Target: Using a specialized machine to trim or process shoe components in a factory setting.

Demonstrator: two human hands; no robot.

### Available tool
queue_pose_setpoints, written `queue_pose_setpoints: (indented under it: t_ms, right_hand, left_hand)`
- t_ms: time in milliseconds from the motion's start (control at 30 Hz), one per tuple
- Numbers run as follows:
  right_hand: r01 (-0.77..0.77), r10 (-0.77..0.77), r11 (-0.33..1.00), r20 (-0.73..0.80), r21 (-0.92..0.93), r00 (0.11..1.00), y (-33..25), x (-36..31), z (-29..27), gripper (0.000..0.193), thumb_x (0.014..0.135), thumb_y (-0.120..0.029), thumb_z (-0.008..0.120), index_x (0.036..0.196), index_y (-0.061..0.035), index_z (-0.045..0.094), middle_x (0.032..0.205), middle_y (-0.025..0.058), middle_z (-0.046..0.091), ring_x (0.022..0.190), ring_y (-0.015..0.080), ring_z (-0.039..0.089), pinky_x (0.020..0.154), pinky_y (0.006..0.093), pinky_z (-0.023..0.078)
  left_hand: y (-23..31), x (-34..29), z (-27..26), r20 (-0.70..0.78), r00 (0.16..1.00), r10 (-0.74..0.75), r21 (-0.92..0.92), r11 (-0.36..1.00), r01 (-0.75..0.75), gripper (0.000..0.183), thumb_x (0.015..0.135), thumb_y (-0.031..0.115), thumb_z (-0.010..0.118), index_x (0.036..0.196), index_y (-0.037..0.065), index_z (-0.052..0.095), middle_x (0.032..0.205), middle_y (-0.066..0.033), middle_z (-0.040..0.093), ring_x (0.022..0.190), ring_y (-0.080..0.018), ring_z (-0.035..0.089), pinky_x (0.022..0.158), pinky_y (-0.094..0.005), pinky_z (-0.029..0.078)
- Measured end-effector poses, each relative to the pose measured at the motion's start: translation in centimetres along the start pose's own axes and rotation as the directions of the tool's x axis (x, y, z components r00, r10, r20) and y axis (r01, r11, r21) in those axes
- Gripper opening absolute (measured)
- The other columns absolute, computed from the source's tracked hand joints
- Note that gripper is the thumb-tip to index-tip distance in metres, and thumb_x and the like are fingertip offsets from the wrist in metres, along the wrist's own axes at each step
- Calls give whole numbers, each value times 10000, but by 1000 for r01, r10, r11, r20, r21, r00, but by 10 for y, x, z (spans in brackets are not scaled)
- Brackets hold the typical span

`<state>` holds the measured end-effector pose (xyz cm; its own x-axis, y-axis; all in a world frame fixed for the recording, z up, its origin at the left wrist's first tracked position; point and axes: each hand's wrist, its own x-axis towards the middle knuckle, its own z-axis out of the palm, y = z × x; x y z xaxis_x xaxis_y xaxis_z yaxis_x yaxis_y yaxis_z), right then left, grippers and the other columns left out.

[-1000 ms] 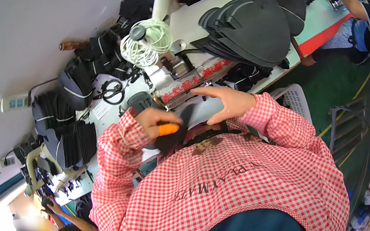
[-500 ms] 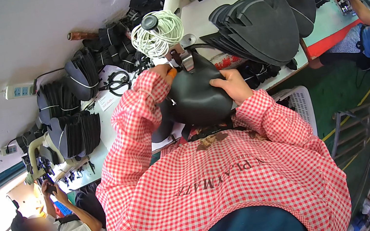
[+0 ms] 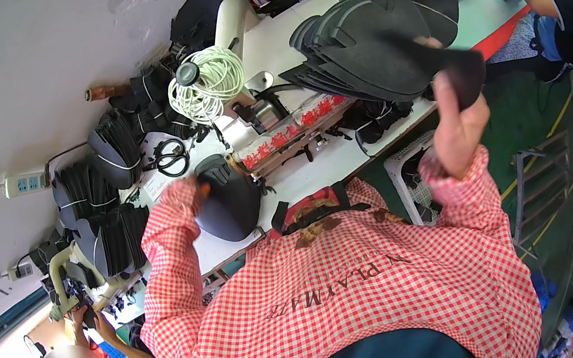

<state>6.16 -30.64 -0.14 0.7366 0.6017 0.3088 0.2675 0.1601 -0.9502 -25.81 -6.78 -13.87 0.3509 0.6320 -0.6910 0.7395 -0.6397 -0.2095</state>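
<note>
My right hand (image 3: 460,129) is raised over the right end of a fanned stack of dark grey curved panels (image 3: 363,50). Its thumb and fingers close on one black panel (image 3: 466,74), blurred by motion, whose end bends up. My left hand (image 3: 190,190) is at the left edge of a glossy black curved piece (image 3: 230,208) lying on the table. Something orange shows at its fingertips; the sleeve and the angle hide most of the fingers. Right of that piece stands a sewing machine (image 3: 237,27) with a red-patterned front edge, nothing visible under its presser.
Coiled pale cord (image 3: 215,80) hangs at the machine. Black-handled scissors (image 3: 168,158) lie left, near tied bundles of black panels (image 3: 113,236). A white basket (image 3: 409,180) stands below the table's front edge. Co-workers sit at far left and far right.
The black piece has left the machine and lies on the table to its left, beside my left hand. My right hand has let go of it, moved right and gripped a panel at the stack.
</note>
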Motion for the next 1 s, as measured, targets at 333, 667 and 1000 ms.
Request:
queue_pose_setpoints:
  t_ms: [333, 667, 1000]
  right_hand:
    - [-85, 231, 970, 750, -228, 620, 49, -38, 41, 442, 713, -137, 638, 1130, -14, 559, 1101, 175, 577, 1046, 317, 543, 896, 369, 435]
    - [-777, 535, 627, 761, -66, 367, 138, -58, 71, 295, 797, -119, 612, 1040, 48, 601, 953, 65, 643, 865, 122, 587, 817, 267, 449]
    - [-864, 703, 473, 665, -174, 251, 108, -54, 55, 319, 814, -179, 593, 1063, 20, 573, 844, 117, 647, 657, 146, 632, 488, 251, 496]
  left_hand:
    - [-5, -6, 28, -240, 923, 300, -331, 869, -369, 277, 837, 227, 582, 988, -6, 591, 838, -158, 635, 811, -263, 630, 655, -393, 500]
    - [81, -25, -54, -63, 964, 258, -940, 310, -144, 218, 885, 161, 483, 973, -11, 584, 801, -118, 602, 470, -172, 567, 414, -247, 437]
    - [96, 20, -79, -216, 954, 206, -539, 790, -293, 309, 879, 253, 456, 970, 2, 614, 707, -166, 628, 643, -240, 621, 573, -318, 460]
